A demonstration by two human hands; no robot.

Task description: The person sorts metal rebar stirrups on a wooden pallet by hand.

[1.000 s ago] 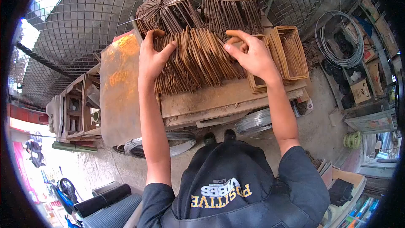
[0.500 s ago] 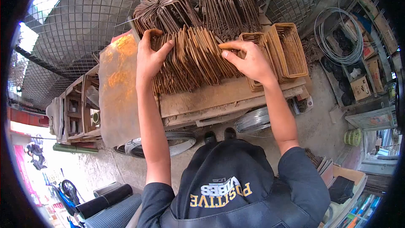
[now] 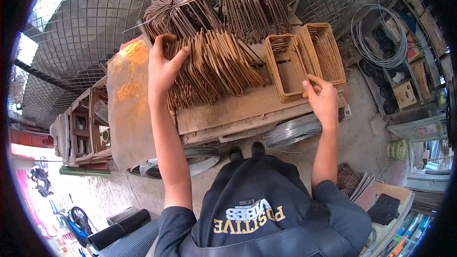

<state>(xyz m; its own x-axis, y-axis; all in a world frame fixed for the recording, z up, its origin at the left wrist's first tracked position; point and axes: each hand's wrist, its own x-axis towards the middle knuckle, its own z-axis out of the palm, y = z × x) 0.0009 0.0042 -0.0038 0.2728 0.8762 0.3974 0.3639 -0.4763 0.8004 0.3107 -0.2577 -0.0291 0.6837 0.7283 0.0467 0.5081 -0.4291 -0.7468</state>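
R hand [image 3: 322,99] pinched on rusty stirrups, L hand [image 3: 164,69] over the leaning row

Biggest 1st: wire-mesh wall [image 3: 100,19] across the back. In front of it, wooden workbench [image 3: 228,119], top worn & dusty; at its L end, a dull sheet [image 3: 131,109] w/ orange patches.

On bench, toward the back, 2 tall round stacks of bent-rod stirrups: L stack [image 3: 178,12] & R stack [image 3: 252,7], both dk brown, side by side. Nearer the person, a long row of rusty stirrups [image 3: 214,66] leans along the bench, packed tight, tops uneven.

To R of row, 2 smaller bundles of rectangular stirrups, nested, open centers facing up toward the person: R bundle [image 3: 312,52] near the bench's R end, L bundle [image 3: 285,97] just beside it, btwn it & the row.

Under front edge, a coil of silvery wire [image 3: 293,133] on the floor.

Hands: L at L end of row, thumb & forefinger spread wide over the stirrup tops; can't tell if it grips any. R at lower end of L bundle, on the side by R bundle, thumb & fingertips together on its edge; no. of stirrups btwn them too small to tell.
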